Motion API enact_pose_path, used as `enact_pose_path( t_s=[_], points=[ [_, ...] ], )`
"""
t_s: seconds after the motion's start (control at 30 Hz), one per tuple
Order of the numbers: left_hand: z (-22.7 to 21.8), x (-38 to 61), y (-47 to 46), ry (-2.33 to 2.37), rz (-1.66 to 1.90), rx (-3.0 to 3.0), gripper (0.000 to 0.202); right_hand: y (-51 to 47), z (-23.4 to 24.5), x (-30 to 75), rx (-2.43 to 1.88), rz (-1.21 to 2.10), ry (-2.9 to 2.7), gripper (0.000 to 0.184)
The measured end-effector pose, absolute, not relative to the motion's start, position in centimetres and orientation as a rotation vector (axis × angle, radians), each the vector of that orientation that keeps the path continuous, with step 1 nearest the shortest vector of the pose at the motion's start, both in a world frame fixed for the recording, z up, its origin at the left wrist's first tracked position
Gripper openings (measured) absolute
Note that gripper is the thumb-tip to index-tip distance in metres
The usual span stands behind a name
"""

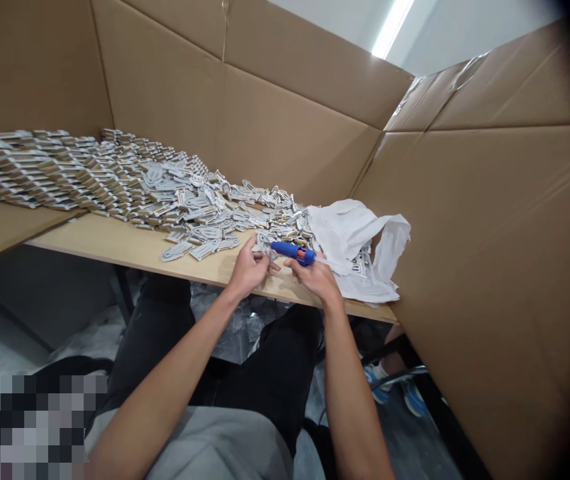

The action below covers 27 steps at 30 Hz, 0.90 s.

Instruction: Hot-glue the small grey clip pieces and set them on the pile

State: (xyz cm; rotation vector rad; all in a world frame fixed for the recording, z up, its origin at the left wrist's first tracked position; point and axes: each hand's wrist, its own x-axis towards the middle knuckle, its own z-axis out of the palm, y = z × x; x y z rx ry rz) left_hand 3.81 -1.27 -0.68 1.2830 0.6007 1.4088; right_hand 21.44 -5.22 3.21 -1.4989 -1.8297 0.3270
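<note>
My right hand (319,279) is closed around a blue glue gun (292,251) with an orange part, and a pale stick juts from its back end. The gun's nozzle points left, close to a small light grey plastic piece (263,244) pinched in my left hand (251,270). Whether nozzle and piece touch is too small to tell. Beside my left hand, a heap of similar grey pieces (199,213) with brown strips spreads over the wooden tabletop (115,241). A white plastic bag (345,230) with more pieces in it lies by my right hand.
Neat stacked rows of the pieces (39,170) run along the left. Tall cardboard walls (285,133) enclose the table at the back and right. Below the front edge are my legs (259,380) and clear plastic bags. A person's blue and white shoes (415,399) show under the table at right.
</note>
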Motion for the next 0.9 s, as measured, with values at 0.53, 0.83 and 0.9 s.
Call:
enact_pose_path(
  t_s=[0.53,0.83,0.9],
  points=[
    [-0.89,3.80,-1.06,0.599,1.406,1.291,0.035,-5.26,3.34,21.32,-1.484,0.179,-1.859,0.044],
    [-0.82,3.86,-1.07,0.615,1.445,1.264,0.037,-5.24,3.40,21.03,-1.524,0.192,-1.858,0.042],
    [-0.58,3.80,-1.22,0.617,1.449,1.252,0.037,-5.44,3.66,20.68,-1.515,0.192,-1.874,0.042]
  ],
)
